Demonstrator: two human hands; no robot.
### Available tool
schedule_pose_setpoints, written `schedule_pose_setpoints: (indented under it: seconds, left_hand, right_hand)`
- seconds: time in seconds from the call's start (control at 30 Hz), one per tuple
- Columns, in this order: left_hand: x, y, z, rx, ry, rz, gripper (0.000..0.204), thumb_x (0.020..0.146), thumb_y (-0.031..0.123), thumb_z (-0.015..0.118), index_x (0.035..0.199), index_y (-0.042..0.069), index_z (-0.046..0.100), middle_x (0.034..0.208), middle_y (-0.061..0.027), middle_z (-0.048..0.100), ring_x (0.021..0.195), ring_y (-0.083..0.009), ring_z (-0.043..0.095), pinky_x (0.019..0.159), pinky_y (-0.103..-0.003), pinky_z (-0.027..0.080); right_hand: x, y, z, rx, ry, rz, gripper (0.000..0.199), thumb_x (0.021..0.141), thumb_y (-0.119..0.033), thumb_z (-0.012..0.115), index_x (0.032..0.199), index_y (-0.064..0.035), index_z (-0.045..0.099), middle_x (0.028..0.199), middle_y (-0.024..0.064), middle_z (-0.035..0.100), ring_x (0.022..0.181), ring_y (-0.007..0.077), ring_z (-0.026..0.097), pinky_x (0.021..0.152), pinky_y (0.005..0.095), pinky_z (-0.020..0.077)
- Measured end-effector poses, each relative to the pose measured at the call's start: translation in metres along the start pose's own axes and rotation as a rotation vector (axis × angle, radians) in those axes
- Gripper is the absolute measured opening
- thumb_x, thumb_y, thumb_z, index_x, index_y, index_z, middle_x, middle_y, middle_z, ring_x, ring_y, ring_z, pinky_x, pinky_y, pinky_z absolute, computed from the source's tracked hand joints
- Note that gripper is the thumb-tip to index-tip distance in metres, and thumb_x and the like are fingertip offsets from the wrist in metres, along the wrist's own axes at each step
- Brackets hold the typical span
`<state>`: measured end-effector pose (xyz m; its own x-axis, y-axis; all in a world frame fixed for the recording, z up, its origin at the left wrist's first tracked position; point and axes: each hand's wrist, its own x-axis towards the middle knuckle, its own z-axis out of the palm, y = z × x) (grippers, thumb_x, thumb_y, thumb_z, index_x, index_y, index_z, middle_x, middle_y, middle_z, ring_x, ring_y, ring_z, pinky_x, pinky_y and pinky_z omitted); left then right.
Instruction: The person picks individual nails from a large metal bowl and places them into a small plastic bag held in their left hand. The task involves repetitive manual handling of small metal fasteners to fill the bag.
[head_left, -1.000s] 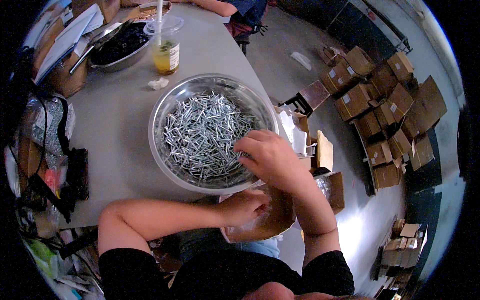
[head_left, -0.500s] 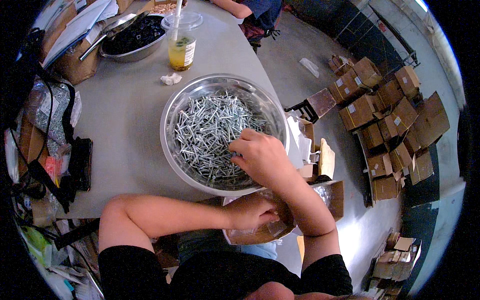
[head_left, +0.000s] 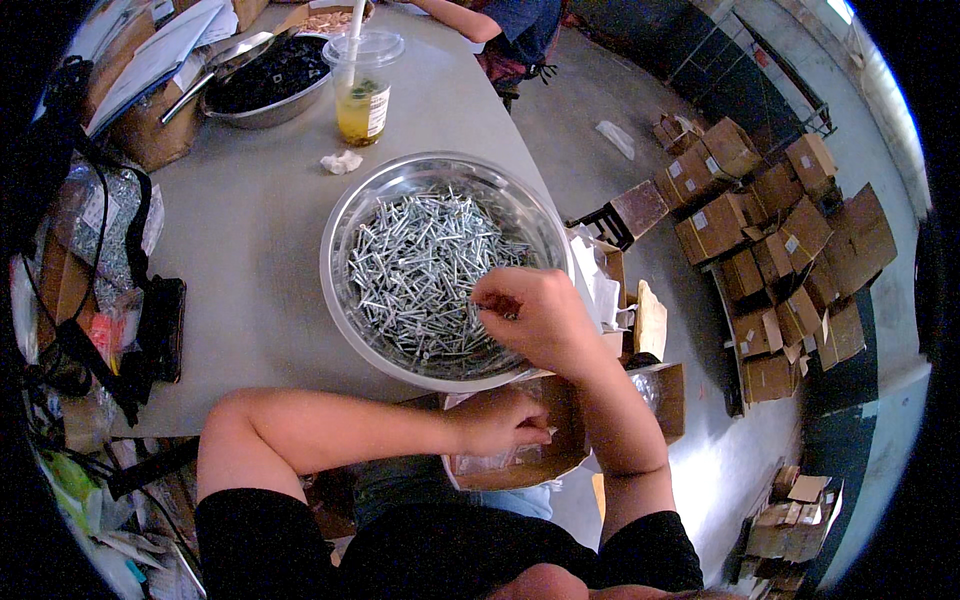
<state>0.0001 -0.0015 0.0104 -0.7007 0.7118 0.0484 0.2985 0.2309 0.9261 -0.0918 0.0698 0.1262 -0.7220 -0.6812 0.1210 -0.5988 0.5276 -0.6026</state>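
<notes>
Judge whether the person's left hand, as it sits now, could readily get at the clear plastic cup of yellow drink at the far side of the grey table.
Probably not readily. The left hand rests low at the near table edge on a clear bag in a cardboard box, and the wide steel bowl of screws lies between it and the cup.

Grey table (head_left: 260,270) with steel bowl (head_left: 340,240) of screws (head_left: 420,270), lidded drink cup (head_left: 362,85), crumpled tissue (head_left: 342,161).

**Both hands curled, forearms bare**

The right hand (head_left: 530,320) is raised, knuckles up, fingertips pinched together at its left edge. The left hand (head_left: 495,420) sits below and nearer the body, fingers curled inward, its forearm lying crosswise, elbow bent sharply.
</notes>
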Motion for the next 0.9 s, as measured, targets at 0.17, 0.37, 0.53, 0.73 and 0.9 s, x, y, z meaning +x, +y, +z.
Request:
schedule_pose_setpoints:
  seconds: [0.17,0.37,0.53,0.73,0.9]
  left_hand:
    - [-0.001,-0.005,0.007,-0.283,0.245,0.053,0.023,0.085,0.025,0.068,0.09,0.002,0.067,0.086,-0.0142,0.066,0.083,-0.0266,0.064,0.075,-0.036,0.049]
    - [0.002,-0.008,0.004,-0.27,0.206,0.183,0.018,0.081,0.018,0.074,0.083,0.002,0.068,0.082,-0.007,0.065,0.078,-0.017,0.061,0.072,-0.033,0.048]
    - [-0.002,0.006,-0.01,-0.365,0.013,-0.036,0.024,0.078,0.022,0.078,0.088,0.003,0.066,0.079,-0.0049,0.063,0.073,-0.011,0.055,0.068,-0.028,0.045]
    - [-0.001,0.003,-0.006,-0.362,0.012,0.096,0.037,0.078,0.033,0.077,0.092,0.002,0.063,0.08,-0.0076,0.062,0.076,-0.0146,0.057,0.069,-0.031,0.046]
    - [-0.001,-0.002,0.003,-0.273,0.051,0.123,0.044,0.077,0.039,0.077,0.09,0.001,0.062,0.085,-0.0121,0.063,0.082,-0.0202,0.061,0.072,-0.034,0.048]
  right_hand:
    - [-0.035,-0.003,-0.024,0.098,0.227,-0.105,0.014,0.073,0.004,0.068,0.085,-0.0013,0.069,0.082,0.0098,0.067,0.075,0.0198,0.066,0.067,0.03,0.0521]
    - [-0.104,0.026,-0.027,0.337,0.278,-0.062,0.012,0.071,0.0,0.07,0.082,-0.0031,0.069,0.083,0.0087,0.069,0.079,0.0231,0.067,0.072,0.034,0.0521]
    - [-0.142,0.032,-0.012,0.51,0.291,0.063,0.014,0.067,0.006,0.07,0.08,0.003,0.067,0.081,0.0104,0.066,0.078,0.0209,0.063,0.073,0.031,0.049]
    - [-0.164,0.026,-0.001,0.689,0.332,0.277,0.017,0.073,0.006,0.071,0.086,0.0005,0.061,0.086,0.011,0.065,0.086,0.0184,0.062,0.078,0.0299,0.0492]
    - [-0.167,0.031,0.012,0.562,0.291,0.238,0.019,0.074,0.006,0.072,0.084,-0.0006,0.058,0.085,0.0108,0.065,0.082,0.0195,0.064,0.073,0.0306,0.0518]
